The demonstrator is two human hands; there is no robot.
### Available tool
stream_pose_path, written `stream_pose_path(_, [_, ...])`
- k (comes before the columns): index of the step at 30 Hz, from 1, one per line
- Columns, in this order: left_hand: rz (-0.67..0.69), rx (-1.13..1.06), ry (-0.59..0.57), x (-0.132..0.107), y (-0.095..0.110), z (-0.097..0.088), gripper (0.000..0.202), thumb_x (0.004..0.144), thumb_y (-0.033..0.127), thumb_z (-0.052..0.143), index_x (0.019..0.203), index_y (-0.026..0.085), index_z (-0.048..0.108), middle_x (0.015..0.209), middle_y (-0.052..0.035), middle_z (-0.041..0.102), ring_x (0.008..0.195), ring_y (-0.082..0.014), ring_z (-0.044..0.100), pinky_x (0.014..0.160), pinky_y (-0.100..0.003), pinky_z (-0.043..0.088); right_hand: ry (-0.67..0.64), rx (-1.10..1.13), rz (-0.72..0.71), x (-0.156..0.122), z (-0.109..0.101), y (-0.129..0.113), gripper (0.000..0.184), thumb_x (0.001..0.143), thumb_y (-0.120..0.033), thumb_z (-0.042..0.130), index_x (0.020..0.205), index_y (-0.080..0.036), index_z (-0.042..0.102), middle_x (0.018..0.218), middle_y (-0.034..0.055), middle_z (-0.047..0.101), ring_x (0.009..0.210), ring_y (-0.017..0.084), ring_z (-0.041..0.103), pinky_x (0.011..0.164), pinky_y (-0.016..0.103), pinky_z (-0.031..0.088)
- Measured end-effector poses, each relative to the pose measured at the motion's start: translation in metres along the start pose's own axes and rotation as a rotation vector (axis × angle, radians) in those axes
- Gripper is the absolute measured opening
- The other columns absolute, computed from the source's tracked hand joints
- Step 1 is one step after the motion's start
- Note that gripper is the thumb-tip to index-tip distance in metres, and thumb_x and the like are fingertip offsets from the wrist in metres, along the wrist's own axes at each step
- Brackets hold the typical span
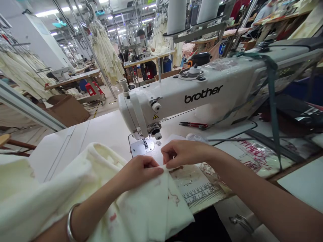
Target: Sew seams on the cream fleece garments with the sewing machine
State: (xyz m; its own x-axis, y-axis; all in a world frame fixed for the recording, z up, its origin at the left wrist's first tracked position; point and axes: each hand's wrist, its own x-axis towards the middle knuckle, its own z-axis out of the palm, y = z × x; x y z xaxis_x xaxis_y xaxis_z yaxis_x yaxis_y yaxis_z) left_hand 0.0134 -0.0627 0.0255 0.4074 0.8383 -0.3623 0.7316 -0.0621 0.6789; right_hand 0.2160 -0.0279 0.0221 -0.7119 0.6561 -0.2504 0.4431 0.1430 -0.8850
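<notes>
A large piece of cream fabric (148,205) with faint reddish printed marks drapes over the front of the sewing table and hangs past its edge. My left hand (138,173), below a silver bangle, pinches the fabric's upper edge between thumb and fingers. Close beside it, my right hand (180,153) is closed on the same edge, its fingertips almost touching my left thumb. Just beyond both hands stands a white sewing machine (171,94), its lit presser foot (145,144) over the metal needle plate. No fabric shows under the foot.
Red-handled thread snips (193,125) lie beneath the machine arm. A printed ruler scale (202,195) runs along the table's front edge. Thread cones (176,16) stand above the machine. Behind are hanging cream garments (104,50), a cardboard box (68,109) and other sewing stations.
</notes>
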Motion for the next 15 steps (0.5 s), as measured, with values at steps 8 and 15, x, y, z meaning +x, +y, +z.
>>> stream_pose_path(8, [0.005, -0.087, 0.124, -0.004, 0.004, 0.010, 0.022, 0.076, 0.038, 0.059, 0.076, 0.017, 0.063, 0.073, 0.0009, 0.061, 0.069, -0.0131, 0.050, 0.060, -0.023, 0.035, 0.022, 0.026, -0.042, -0.005, -0.002, 0.005, 0.005, 0.069, -0.015, 0.060, 0.073, -0.015, 0.057, 0.069, -0.0008, 0.060, 0.061, 0.010, 0.054, 0.053, 0.020, 0.040])
stream_pose_path(15, [0.019, -0.089, 0.218, -0.006, 0.008, 0.015, 0.016, 0.074, 0.033, 0.058, 0.074, 0.017, 0.062, 0.074, -0.0001, 0.064, 0.071, -0.0146, 0.054, 0.064, -0.025, 0.039, 0.032, -0.027, -0.016, -0.014, -0.008, -0.002, 0.036, 0.072, -0.035, 0.071, 0.103, -0.017, 0.066, 0.090, 0.0032, 0.065, 0.082, 0.015, 0.059, 0.064, 0.021, 0.044])
